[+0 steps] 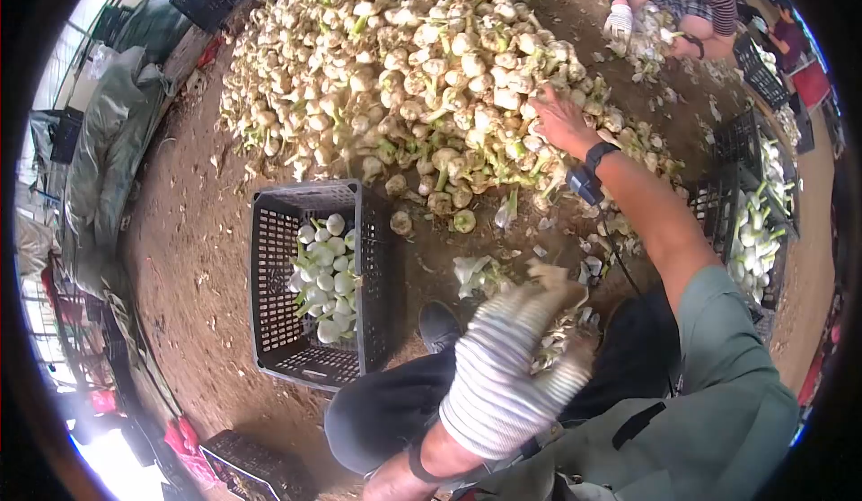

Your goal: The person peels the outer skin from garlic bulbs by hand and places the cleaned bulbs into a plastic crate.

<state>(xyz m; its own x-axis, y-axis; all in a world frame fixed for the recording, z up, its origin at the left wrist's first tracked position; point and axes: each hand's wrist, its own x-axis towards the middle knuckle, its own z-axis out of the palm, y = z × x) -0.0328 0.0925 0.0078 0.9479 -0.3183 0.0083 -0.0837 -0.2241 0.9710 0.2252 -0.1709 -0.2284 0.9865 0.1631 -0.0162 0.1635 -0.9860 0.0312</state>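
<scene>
My right hand [562,122], bare and wearing a wristband, reaches to the near right side of a large heap of garlic bulbs [404,70]. Its fingers are stretched out and touch the bulbs; none is clearly in its grasp. My left hand [516,357], in a striped white knitted glove, is above my lap. Its fingers and thumb are apart and slightly blurred, with no bulb visible between them. Loose garlic skins [480,272] lie on the ground just beyond it. Left of my knees stands a black plastic crate [382,276] partly filled with cleaned white garlic bulbs [328,272].
Crates [718,205] of cleaned garlic stand at the right. Another person's gloved hand [620,21] is over a peel pile at upper right. A small dark crate [247,465] sits at lower left, and covered bundles [112,160] line the left side.
</scene>
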